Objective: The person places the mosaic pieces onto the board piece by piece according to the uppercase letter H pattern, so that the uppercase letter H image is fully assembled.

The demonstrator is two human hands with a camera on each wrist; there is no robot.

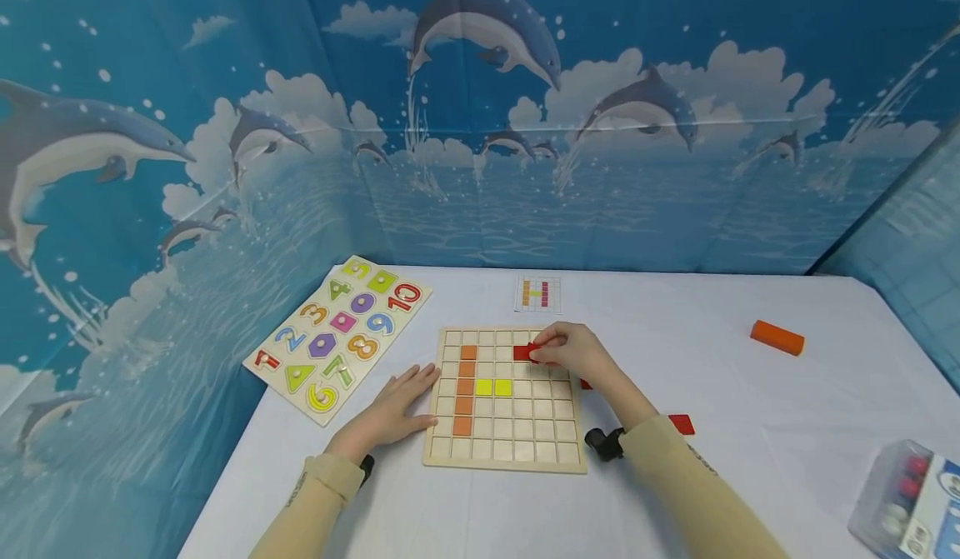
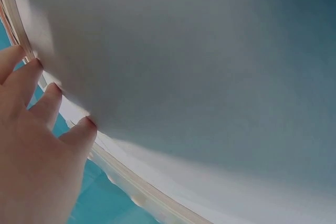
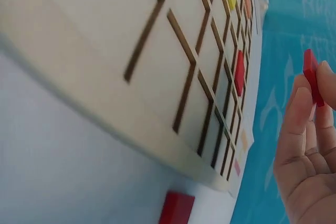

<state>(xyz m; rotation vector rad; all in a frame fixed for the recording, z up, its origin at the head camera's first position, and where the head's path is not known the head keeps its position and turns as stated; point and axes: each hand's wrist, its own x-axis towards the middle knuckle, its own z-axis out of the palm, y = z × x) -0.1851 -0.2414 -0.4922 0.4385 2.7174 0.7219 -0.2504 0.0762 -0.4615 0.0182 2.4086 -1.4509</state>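
A wooden grid board [image 1: 504, 464] lies on the white table. A column of several orange tiles [image 1: 464, 386] fills part of its left side, with two yellow tiles [image 1: 493, 387] beside the column. Toward the back right, one red tile [image 1: 521, 353] sits in a square. My right hand [image 1: 576, 351] pinches another red tile [image 3: 311, 74] between thumb and fingertips, close over the board just right of the placed one. My left hand [image 1: 393, 407] rests at the board's left edge, fingers spread and fingertips touching the rim.
A number-and-shape puzzle board [image 1: 341, 339] lies at the left. Behind the grid is a small pattern card [image 1: 538, 294]. To the right are loose red tiles [image 1: 681, 424], an orange block [image 1: 777, 337] and a clear plastic box [image 1: 885, 496]. A dolphin-print curtain [image 1: 450, 209] hangs behind.
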